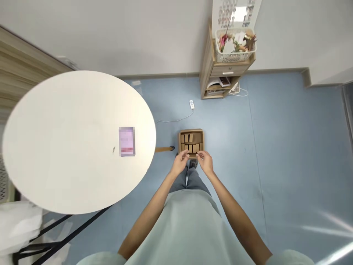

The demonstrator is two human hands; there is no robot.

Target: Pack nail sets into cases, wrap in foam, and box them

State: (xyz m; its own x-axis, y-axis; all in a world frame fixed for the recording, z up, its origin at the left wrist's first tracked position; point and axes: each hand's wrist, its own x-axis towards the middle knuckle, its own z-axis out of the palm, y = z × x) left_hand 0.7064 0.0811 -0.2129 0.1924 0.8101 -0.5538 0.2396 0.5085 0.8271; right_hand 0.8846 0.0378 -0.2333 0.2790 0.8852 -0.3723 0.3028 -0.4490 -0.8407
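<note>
A small brown box (204,140) with rounded corners is in front of my legs, open at the top. Inside it stand several brown blocks (190,148), set in two rows, with a bare patch at the back right. My left hand (180,161) is at the box's near left rim, its fingers closed there. At the near right rim, my right hand (205,162) has its thumb and fingers pinched together. Both hands seem to grip the rim, though the fingertips are small in view. Whether the box rests on the floor or is held above it, I cannot tell.
A white oval table (77,140) stands at left, bearing a blurred purple packet (127,141). A wooden cabinet (206,70) against the wall carries a white basket (235,56). A white power strip (192,104) and its cord lie on the blue floor (289,147).
</note>
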